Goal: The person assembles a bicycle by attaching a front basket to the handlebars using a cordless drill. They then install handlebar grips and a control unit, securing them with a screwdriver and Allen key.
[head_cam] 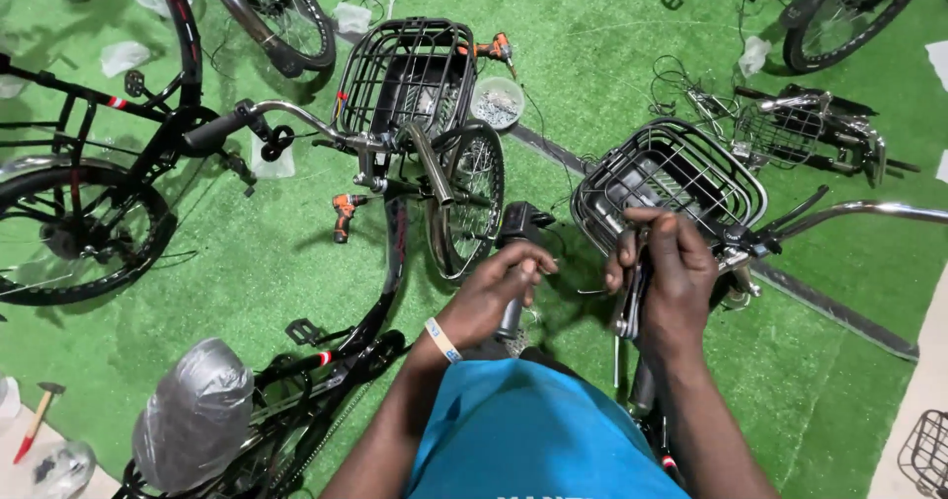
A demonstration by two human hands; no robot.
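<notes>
My left hand is closed around the black grip end of a bicycle handlebar just in front of me. My right hand holds a bunch of metal hex keys close to the handlebar stem, right behind the black wire front basket of the bicycle I stand over. The chrome right handlebar runs off to the right. A pale wristband sits on my left wrist.
A second bicycle with a wire basket and a wrapped saddle stands to the left on green artificial turf. Two orange drills, a bowl of screws, a hammer and more bicycles lie around.
</notes>
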